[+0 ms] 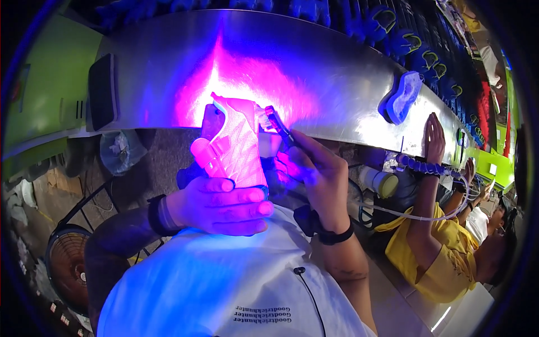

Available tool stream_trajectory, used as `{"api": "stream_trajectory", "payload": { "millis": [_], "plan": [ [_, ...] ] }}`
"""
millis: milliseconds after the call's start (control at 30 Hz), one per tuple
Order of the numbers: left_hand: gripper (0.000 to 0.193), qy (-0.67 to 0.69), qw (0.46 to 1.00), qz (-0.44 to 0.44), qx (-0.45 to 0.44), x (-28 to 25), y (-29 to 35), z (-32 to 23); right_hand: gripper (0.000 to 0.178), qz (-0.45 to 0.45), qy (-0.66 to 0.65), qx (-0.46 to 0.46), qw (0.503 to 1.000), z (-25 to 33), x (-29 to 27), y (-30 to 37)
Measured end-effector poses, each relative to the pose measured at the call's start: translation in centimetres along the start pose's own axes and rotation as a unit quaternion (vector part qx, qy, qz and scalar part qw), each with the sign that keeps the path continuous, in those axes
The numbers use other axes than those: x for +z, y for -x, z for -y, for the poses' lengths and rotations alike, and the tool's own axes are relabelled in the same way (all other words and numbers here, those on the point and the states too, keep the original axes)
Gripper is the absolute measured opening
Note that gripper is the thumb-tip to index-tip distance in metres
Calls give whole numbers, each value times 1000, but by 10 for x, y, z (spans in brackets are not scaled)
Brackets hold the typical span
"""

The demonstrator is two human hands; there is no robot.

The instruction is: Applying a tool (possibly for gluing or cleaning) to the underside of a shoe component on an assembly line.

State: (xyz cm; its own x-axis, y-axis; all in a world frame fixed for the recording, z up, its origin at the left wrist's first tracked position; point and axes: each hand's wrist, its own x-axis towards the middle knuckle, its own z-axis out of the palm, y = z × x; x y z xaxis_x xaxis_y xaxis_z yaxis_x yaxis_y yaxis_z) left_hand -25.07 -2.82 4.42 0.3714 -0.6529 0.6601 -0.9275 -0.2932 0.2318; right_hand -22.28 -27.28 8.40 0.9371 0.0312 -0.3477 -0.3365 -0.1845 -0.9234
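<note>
One shoe [241, 143] lengthwise, collar [225, 111] outward; left hand [222, 206] clasps it, right hand [321, 168] pinches brush [279, 124].

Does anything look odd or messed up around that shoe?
Mainly the lighting: intense pink-purple glare washes over the shoe, the left hand holding it and part of the metal bench beyond, masking their true colours. I see no spill or obvious damage, though the glare could hide small flaws.

The shoe [242, 151] glows pink with fine pale lines. Beyond it, the silver worktop [151, 73] shows magenta and blue; right of it, a co-worker's shirt [449, 272] is yellow.
</note>
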Motion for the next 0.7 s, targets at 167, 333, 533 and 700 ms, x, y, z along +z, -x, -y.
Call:
{"api": "stream_trajectory", "payload": {
  "millis": [167, 333, 533, 700],
  "plan": [
    [39, 8, 1000, -8, -28, 0, -2, -3, 33, -18, -77, 44, 996, -2, 8, 11],
    [46, 0, 997, -52, -63, 8, 4, -5, 32, -13, -46, 5, 999, -13, 8, 26],
    [55, -15, 996, -62, -66, 8, 14, -6, 31, 30, -29, -13, 999, -19, 0, 33],
    [59, -24, 996, -57, -65, 16, 26, -8, 32, -58, -7, -22, 998, -7, 24, 0]
  ]
}}
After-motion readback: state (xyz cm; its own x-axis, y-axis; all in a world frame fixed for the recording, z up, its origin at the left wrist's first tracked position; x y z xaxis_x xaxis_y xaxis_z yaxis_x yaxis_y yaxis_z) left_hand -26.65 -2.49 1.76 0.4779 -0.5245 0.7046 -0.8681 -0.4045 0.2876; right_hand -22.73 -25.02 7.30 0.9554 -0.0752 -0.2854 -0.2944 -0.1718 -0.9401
